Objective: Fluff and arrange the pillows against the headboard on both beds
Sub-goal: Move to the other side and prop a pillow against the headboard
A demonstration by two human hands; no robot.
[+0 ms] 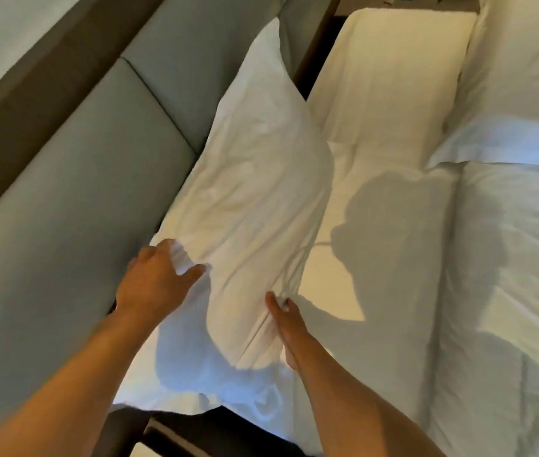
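Both hands on the near end of the pillow [255, 179]. Left hand [156, 278] clamped on its near-left corner: fingers [171, 245] curl over the edge, thumb [195, 270] pinches cloth from the front, fabric bunched between. Right hand [283, 324] presses edge-on against the near-right side, fingers together, tips sunk in a crease; can't tell if it actually pinches cloth.

From the grip the pillow runs up and away, long side leaning on the grey headboard [80, 199] just left of the left hand. Its near end rests on the sheet [337, 258], creased and wrinkled around both hands.

Past the pillow's far end, right of it, a second pillow [390, 77] lies flat. Right of the right hand: bare sheet with the person's shadow, then the duvet [509, 275], well apart from the grip.
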